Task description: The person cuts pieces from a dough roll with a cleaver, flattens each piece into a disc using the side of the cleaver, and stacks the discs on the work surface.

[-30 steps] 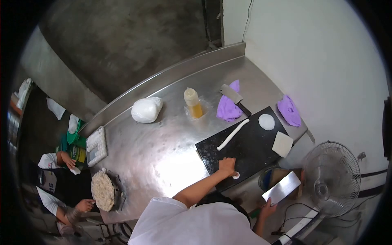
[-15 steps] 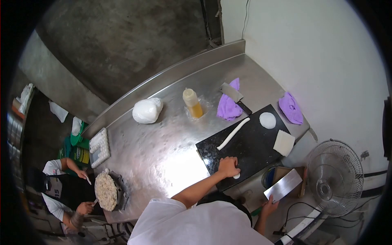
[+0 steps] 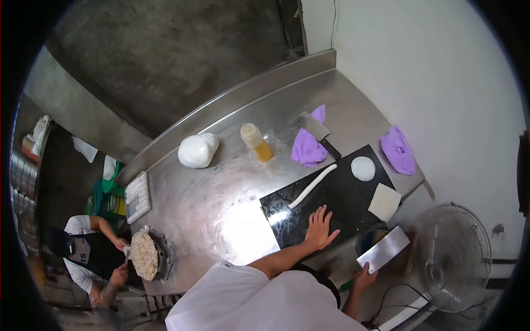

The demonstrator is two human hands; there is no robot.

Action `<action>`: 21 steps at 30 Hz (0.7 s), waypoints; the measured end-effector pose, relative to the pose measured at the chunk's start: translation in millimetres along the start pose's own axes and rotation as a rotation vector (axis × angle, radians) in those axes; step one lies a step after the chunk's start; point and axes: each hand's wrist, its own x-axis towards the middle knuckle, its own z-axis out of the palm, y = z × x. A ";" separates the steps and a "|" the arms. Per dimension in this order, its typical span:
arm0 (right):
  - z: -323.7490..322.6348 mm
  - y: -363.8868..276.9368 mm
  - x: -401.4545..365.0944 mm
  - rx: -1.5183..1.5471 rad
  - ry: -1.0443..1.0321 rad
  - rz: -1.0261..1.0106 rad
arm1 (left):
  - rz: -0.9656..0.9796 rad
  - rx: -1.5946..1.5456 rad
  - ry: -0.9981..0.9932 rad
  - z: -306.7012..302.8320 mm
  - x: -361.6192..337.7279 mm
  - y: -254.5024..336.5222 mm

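My left hand point(image 3: 320, 229) lies on the near edge of the black board point(image 3: 353, 196), fingers spread. Whether anything is under its palm is hidden. Just beyond the fingertips a thin white dough rope point(image 3: 312, 186) stretches diagonally across the board. On the far right corner sits a round white disc point(image 3: 362, 169), with a folded off-white cloth or pad point(image 3: 385, 202) at the right edge. Off the board, my right hand point(image 3: 364, 277) grips a wide-bladed cleaver point(image 3: 385, 249) by its handle, blade pointing up and right.
A second cleaver point(image 3: 313, 126) rests on a purple cloth point(image 3: 307, 149); another purple cloth point(image 3: 397, 150) is at right. An oil bottle point(image 3: 256, 142), a white bag point(image 3: 198, 150) and a tray point(image 3: 137, 197) stand on the steel table. A co-worker point(image 3: 91, 256) handles a filling-heaped pan point(image 3: 144, 255). A fan point(image 3: 450, 256) stands right.
My left hand has gone from closed over a small white piece to flat with fingers spread; that piece is no longer visible. The co-worker's hands have come closer together by the pan.
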 end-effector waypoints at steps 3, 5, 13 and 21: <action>17.5 -8.8 22.6 0.013 -0.004 0.016 | 0.134 -0.106 -0.092 -2.4 -3.8 -1.9; 24.9 -17.4 39.4 -0.011 -0.032 -0.005 | 0.190 -0.112 -0.170 -6.3 -4.3 0.0; 81.5 -11.7 131.2 -0.056 -0.181 -0.046 | 0.288 -0.136 -0.337 -4.0 3.6 -4.2; 81.3 -9.8 149.8 -0.155 -0.317 0.080 | 0.239 -0.068 -0.331 0.4 3.1 -3.2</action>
